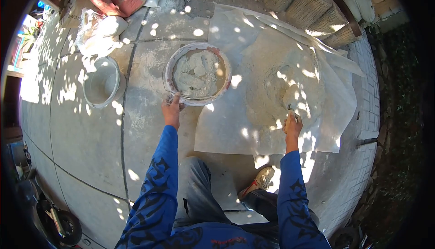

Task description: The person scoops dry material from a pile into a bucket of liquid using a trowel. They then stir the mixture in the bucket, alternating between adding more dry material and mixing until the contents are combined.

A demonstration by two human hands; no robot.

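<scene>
A round tub [229, 70] with a pale rim stands on the paving, holding grey, lumpy powder or mix [197, 72] with wet-looking edges. My left hand [171, 110] grips its rim at the lower left. To the right, a translucent plastic sheet [217, 136] lies under a wide spread of grey powder [263, 68]. Over the lower part of that spread, my right hand [292, 124] is closed round the handle of a small tool [290, 107]; its far end is hard to make out against the powder.
An empty-looking grey bucket [118, 86] stands left of the tub. Bags [120, 0] and crumpled plastic [88, 34] lie at the upper left. Log-like stumps [308, 11] line the upper right. A motorbike wheel [68, 226] shows at the lower left. My shoe [264, 177] is near the sheet.
</scene>
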